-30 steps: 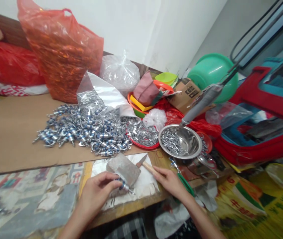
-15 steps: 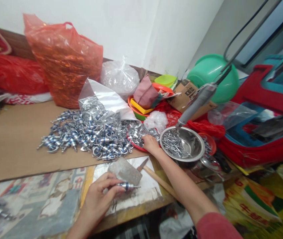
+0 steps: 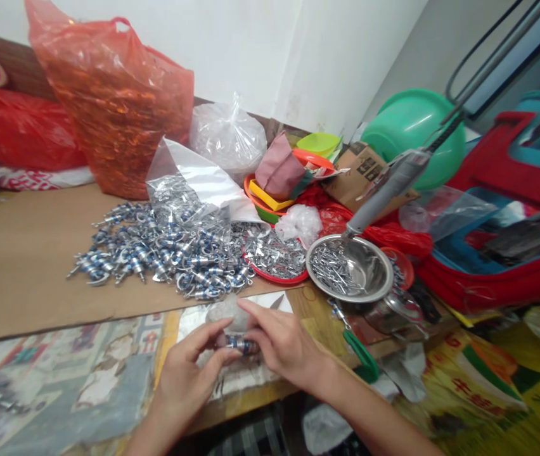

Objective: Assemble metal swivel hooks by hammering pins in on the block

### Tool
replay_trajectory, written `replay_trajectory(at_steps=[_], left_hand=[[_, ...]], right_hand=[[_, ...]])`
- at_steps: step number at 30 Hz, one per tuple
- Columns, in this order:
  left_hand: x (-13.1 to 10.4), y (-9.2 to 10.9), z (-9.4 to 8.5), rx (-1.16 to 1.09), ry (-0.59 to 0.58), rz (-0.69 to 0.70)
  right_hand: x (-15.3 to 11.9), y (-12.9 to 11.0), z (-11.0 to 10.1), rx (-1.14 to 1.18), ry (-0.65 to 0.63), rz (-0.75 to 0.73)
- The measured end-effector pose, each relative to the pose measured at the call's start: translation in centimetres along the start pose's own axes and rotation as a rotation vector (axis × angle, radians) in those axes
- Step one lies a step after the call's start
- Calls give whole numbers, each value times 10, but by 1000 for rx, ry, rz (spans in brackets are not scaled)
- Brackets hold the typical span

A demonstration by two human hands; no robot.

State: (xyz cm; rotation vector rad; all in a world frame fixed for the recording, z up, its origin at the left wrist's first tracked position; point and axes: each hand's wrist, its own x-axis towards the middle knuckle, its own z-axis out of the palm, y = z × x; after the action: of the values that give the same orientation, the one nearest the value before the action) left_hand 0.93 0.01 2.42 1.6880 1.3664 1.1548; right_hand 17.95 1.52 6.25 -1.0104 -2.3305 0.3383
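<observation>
Near the table's front edge, my left hand [image 3: 194, 367] pinches one end of a small silver and blue metal part [image 3: 240, 344]. The fingers of my right hand [image 3: 286, 345] close on the part's other end; anything small between them is hidden. Just behind both hands lies a grey stone block [image 3: 229, 311] on white paper [image 3: 196, 320], partly covered by my fingers. A pointed blade [image 3: 277, 302] shows beside the block. Farther back, a red tray [image 3: 282, 278] holds small flat metal pieces, left of a steel bowl [image 3: 386, 288] with metal pins.
A pile of silver and blue parts [image 3: 156, 250] covers the cardboard [image 3: 23, 253]. A grey tool [image 3: 388, 190] hangs over the bowl. A green-handled item [image 3: 362, 356] is at the right edge. Plastic bags [image 3: 122, 114] and a green basin [image 3: 415, 136] stand behind.
My right hand has come from the tray of flat metal pieces to the metal part in my left hand. The green-handled item, earlier behind my right arm, now shows. The view has shifted slightly.
</observation>
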Motion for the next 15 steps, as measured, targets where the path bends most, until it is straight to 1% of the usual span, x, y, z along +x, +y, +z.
replay_trajectory(at_steps=[2,5,8,10,13,15], left_hand=[[0,2,-1,8,11,95],[0,5,-2,1,6,224],[-1,7,-3,-37,-57,260],[-3,11,-4,-69,-88,206],[-6,17,-7,-151,-73,27],[-6,22,-10,-224,-71,-67]], right_hand=[[-3,-8,-1,-10,2,-42],[-4,-10,-5,-45,14,-114],[-4,-11,-9,-63,36,-162],[-7,-13,-10,-42,68,-169],[-15,-14,-7,40,163,-114],[-21,-14,-4,56,197,-128]])
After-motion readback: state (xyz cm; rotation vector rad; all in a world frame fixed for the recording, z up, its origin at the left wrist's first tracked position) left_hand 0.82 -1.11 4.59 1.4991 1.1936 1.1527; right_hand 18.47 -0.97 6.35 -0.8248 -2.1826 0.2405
